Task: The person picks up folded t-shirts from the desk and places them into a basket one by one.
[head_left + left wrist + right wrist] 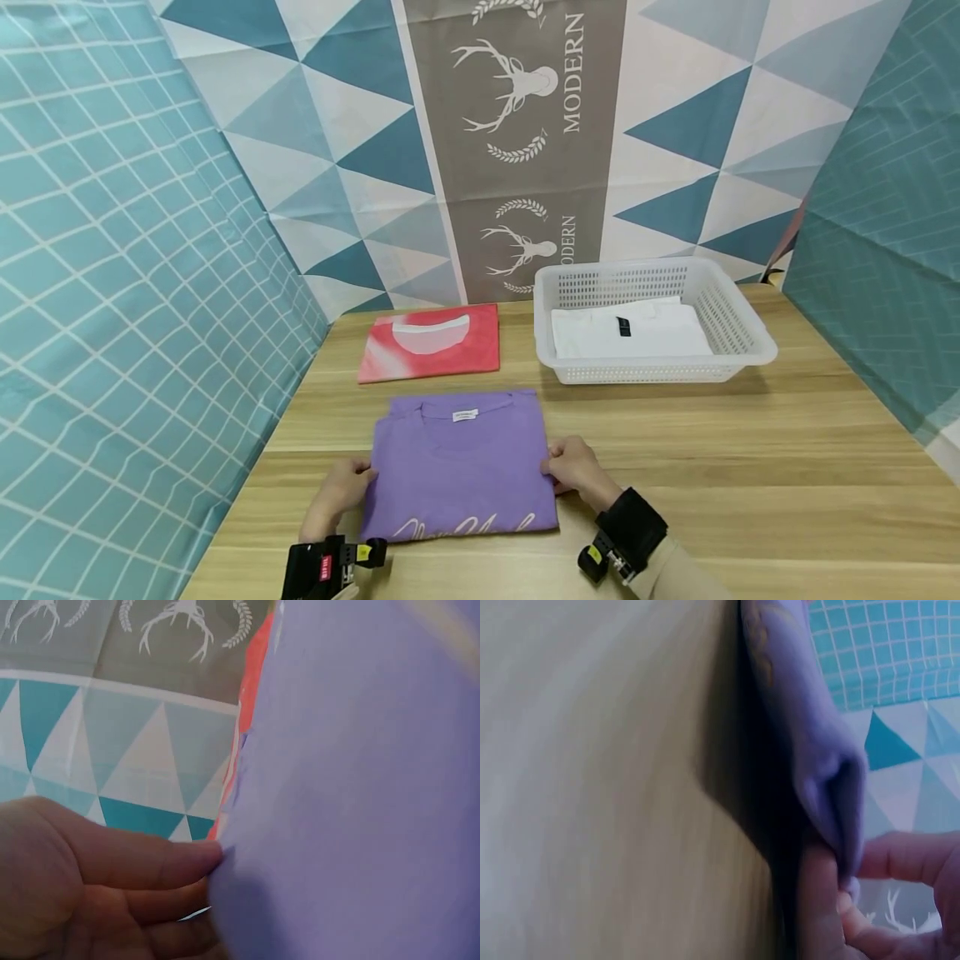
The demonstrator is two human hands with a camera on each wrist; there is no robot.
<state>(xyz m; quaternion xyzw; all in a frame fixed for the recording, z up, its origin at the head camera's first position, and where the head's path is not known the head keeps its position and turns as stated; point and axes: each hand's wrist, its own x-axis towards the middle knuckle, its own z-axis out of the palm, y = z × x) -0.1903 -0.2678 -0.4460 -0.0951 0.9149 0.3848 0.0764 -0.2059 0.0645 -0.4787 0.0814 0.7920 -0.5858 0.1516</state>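
Head view: folded purple T-shirt (pixel 461 471) lies near the tabletop's (pixel 750 467) front edge, left hand (pixel 343 490) and right hand (pixel 573 468) each pinching a side edge, likely to keep folds square; behind, red shirt (pixel 431 342) and white basket (pixel 738 321).

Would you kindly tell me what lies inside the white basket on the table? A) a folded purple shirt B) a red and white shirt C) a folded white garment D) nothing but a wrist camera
C: in the head view the white basket holds a folded white garment with a small dark label, while the purple shirt and the red and white shirt lie on the table.
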